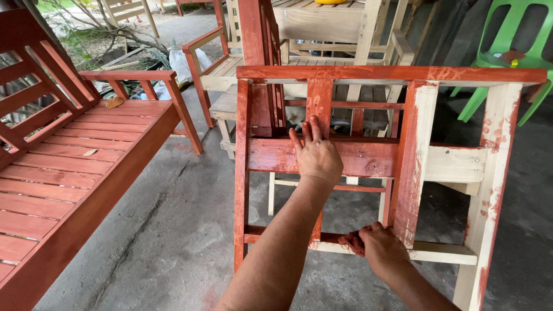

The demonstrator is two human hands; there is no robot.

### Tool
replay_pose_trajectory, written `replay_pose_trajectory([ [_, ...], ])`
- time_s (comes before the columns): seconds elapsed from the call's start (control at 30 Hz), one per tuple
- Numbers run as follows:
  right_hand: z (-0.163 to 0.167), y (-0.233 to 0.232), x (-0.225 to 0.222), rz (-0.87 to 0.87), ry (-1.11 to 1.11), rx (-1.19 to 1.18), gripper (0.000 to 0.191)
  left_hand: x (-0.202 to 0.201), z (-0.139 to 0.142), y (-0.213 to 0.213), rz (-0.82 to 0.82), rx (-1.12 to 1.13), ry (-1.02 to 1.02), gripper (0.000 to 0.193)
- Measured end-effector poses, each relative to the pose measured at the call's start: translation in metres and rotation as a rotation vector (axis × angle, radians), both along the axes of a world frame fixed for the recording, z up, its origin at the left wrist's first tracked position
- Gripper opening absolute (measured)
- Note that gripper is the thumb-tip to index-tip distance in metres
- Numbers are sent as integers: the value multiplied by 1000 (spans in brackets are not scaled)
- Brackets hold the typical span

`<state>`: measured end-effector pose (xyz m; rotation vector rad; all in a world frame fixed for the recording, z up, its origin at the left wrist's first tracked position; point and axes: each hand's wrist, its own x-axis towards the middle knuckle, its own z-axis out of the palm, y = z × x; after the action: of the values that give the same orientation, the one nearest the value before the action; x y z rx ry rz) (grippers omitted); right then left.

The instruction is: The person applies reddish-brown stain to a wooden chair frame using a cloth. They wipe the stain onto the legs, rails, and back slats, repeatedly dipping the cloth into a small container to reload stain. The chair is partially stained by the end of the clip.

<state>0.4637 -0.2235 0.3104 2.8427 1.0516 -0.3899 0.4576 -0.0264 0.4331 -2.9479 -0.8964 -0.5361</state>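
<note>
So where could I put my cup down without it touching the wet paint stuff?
The bare concrete floor between the red bench and the half-painted frame is free. More open floor lies right of the frame, below the green chair. Behind the frame it is crowded with stacked chairs. The left hand presses the frame's middle rail; the right hand rubs the lower rail with a stained rag.
</note>
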Motion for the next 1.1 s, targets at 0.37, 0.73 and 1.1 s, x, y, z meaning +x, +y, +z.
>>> replay_pose_trajectory([
  [0.37,-12,12,13,-41,99,230,26,-6,9,-7,-5,-18,46,57],
  [0.73,6,3,43,-180,-188,1044,36,2,-1,0,2,32,-85,78],
  [1.1,7,75,55,-111,-391,1351,37,0,-2,3,-13,43,-115,77],
])
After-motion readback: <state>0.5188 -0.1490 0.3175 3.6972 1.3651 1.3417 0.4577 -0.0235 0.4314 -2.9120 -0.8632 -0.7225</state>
